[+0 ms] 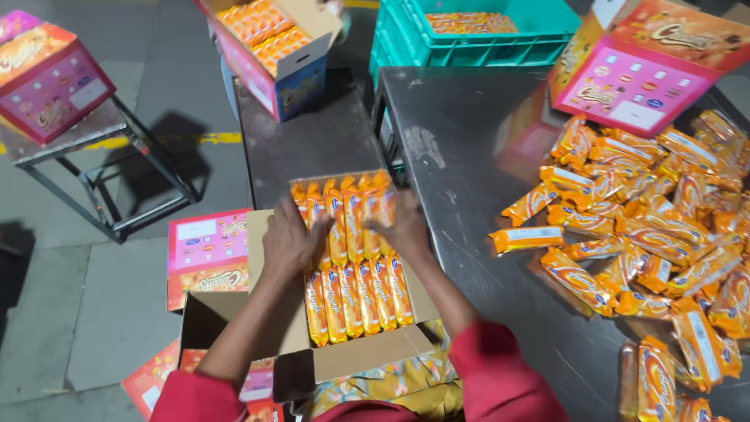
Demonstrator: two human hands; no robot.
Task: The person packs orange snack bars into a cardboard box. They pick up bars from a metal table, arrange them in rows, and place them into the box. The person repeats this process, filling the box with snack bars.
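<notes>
Under both hands (289, 242) (406, 227), boxed packets (355, 293)

Biscuit packets (355, 258) lie in rows in the open carton (367, 355) under both hands; loose packets (648, 234) pile on the steel table (461, 148) right

Single head view, steeply down, close above carton (234, 316) and steel table (461, 133)

Left hand (287, 244): covers the packets beneath its palm in the open carton (234, 312).
Right hand (406, 227): motion-blurred, fingers indistinct.
Loose packet pile (648, 234): right of the carton, cut off by the edge.
Green crate (469, 43): top cropped.
</notes>
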